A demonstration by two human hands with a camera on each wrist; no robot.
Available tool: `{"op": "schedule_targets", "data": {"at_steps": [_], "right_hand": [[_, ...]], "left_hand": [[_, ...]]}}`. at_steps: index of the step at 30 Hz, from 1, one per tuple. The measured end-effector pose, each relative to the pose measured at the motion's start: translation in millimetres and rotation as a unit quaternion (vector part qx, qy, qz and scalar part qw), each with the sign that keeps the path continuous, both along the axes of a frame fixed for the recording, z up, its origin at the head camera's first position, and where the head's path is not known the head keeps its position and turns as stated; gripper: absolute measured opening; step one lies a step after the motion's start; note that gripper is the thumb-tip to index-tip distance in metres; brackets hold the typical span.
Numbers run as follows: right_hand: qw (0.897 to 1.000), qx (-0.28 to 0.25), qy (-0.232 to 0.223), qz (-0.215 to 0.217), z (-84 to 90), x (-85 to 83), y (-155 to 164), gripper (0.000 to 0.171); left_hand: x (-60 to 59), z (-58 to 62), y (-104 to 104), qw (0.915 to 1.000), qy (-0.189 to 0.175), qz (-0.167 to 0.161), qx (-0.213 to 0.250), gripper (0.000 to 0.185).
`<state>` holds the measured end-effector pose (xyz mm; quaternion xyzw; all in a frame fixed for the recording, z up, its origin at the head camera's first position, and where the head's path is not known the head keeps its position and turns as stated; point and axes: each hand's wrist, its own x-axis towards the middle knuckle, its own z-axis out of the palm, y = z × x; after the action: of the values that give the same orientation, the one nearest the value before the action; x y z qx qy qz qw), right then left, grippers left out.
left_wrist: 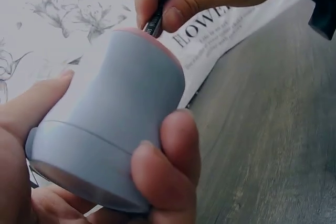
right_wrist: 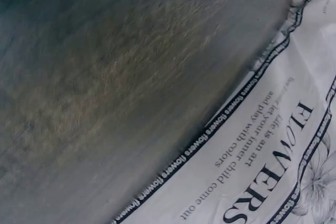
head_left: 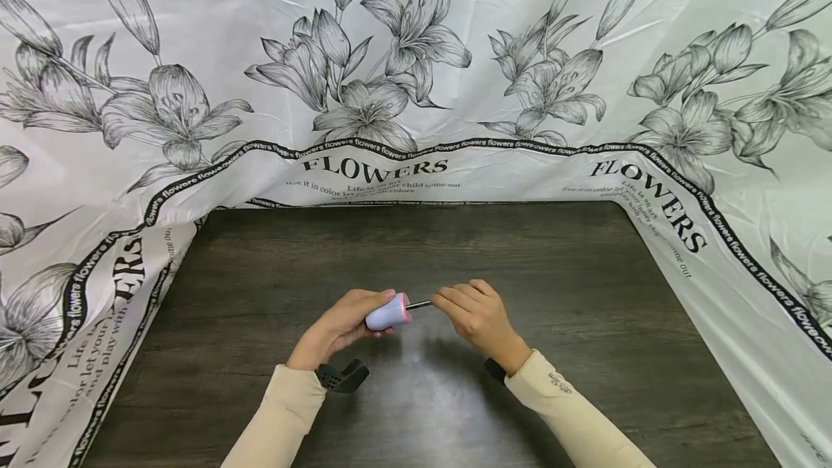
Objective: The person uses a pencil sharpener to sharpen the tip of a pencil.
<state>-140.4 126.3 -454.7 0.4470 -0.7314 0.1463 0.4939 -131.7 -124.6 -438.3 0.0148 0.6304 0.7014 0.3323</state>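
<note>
My left hand (head_left: 344, 321) grips a pale blue, barrel-shaped pencil sharpener (head_left: 385, 315) with a pink end, tilted over the table. In the left wrist view the fingers (left_wrist: 160, 174) and thumb wrap the sharpener's body (left_wrist: 118, 93). At its pink end, my right hand (head_left: 474, 315) pinches a dark, slim pencil (head_left: 419, 305) between thumb and fingers. The pencil meets the pink end; its tip is hidden there. White lettering shows on the pencil (left_wrist: 153, 24) in the left wrist view. Neither hand nor sharpener appears in the right wrist view.
Both hands are above a dark wood-grain table (head_left: 416, 244). White cloth (head_left: 533, 92) with lily drawings and "FLOWERS" lettering hangs behind it and along both sides. A black band (head_left: 343, 375) is on the left wrist, and another (head_left: 495, 370) on the right.
</note>
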Motion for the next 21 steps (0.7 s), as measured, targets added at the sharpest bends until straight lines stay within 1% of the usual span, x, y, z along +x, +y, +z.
{"op": "schedule_targets", "data": {"at_steps": [3,4,6,7,8,9,10,11,12,13,14,15,16,17,18,19,20,21], "right_hand": [[1.0,0.005,-0.01,-0.003,0.8,-1.3,0,0.021],[1.0,0.01,-0.02,-0.007,1.0,-1.0,0,0.02],[0.998,0.019,-0.055,-0.015,1.4,0.6,0,0.016],[0.996,0.02,-0.083,-0.014,1.3,1.8,-2,0.012],[0.992,0.019,-0.12,-0.012,1.6,3.3,-4,0.01],[0.985,0.015,-0.169,-0.009,2.4,4.8,-4,0.008],[0.973,0.01,-0.229,-0.006,3.9,5.9,-4,0.007],[0.953,0.003,-0.303,-0.001,6.3,6.5,-4,0.008],[0.923,-0.004,-0.384,0.003,9.5,6.4,-2,0.007],[0.883,-0.013,-0.47,0.01,13.7,5.7,-1,0.008],[0.834,-0.022,-0.551,0.01,18.3,4.4,1,0.009],[0.781,-0.03,-0.623,0.008,22.8,2.4,2,0.011],[0.729,-0.034,-0.684,0.008,27.3,0.1,4,0.014],[0.681,-0.038,-0.732,0.007,31.5,-2.3,5,0.016],[0.643,-0.04,-0.765,0.01,34.4,-4.7,6,0.017],[0.611,-0.043,-0.79,0.018,36.1,-6.6,7,0.018],[0.59,-0.041,-0.806,0.023,37.0,-8.1,7,0.019],[0.575,-0.039,-0.816,0.031,37.0,-9.1,8,0.02]], "left_hand": [[-1.1,0.8,1,1.0,0.005,-0.003,0.002,0.057],[-1.5,0.8,1,0.9999,0.013,-0.004,-0.001,0.056],[-2.6,0.3,2,0.9992,0.038,-0.006,-0.011,0.053],[-1.8,1.2,1,0.9982,0.055,0.002,-0.023,0.051],[-1.5,1.9,0,0.996,0.081,0.007,-0.038,0.049],[-1.0,2.7,0,0.9922,0.111,0.012,-0.054,0.046],[-0.8,3.2,2,0.9865,0.146,0.016,-0.073,0.043],[-0.1,3.5,4,0.9791,0.18,0.025,-0.091,0.04],[0.8,3.3,7,0.9701,0.215,0.035,-0.108,0.038],[1.9,1.9,10,0.9599,0.248,0.045,-0.123,0.037],[3.6,-0.4,13,0.9488,0.282,0.053,-0.132,0.037],[5.9,-3.7,16,0.9397,0.308,0.062,-0.135,0.038],[8.2,-7.7,18,0.9297,0.335,0.069,-0.136,0.04],[10.7,-11.5,21,0.9221,0.355,0.076,-0.133,0.042],[13.2,-15.0,22,0.9144,0.376,0.08,-0.127,0.043],[15.5,-18.2,24,0.9061,0.397,0.084,-0.122,0.043],[17.9,-20.7,25,0.8967,0.417,0.088,-0.12,0.043],[20.1,-22.4,25,0.8876,0.435,0.09,-0.122,0.043]]}}
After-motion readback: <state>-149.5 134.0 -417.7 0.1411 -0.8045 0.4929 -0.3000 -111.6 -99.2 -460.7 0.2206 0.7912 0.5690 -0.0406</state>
